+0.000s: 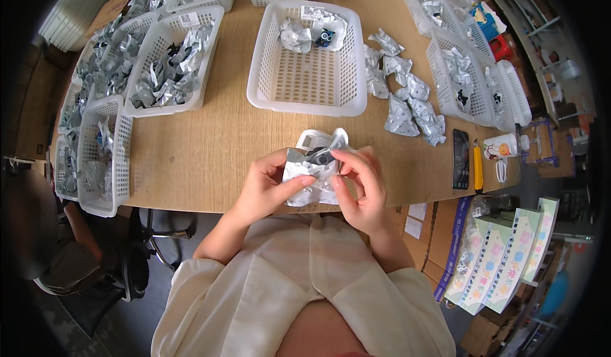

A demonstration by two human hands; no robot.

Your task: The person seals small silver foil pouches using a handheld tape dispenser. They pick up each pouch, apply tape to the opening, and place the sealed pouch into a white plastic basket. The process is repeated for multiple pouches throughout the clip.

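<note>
Near the table's front edge, a silver foil bag (310, 190) is gripped at its left side by my left hand (262, 184), thumb across the front. My right hand (361, 188) pinches the bag's upper right edge between thumb and fingers. A small dark part (320, 158) shows in the mouth of the bag; its kind is too small to tell. Just behind, partly covered by the bag, lies a white plastic piece (310, 138) with a rounded edge. Beyond my hands stands a white perforated basket (305, 107) holding foil bags and a dark blue part (325, 37).
Loose foil bags (401, 116) lie right of the basket. Filled white baskets (168, 110) crowd the left; more baskets (455, 112) stand at the right. A phone (461, 159), a yellow cutter (478, 164) and a white cup (501, 147) lie rightward. Another person's arm (83, 233) shows at lower left.
</note>
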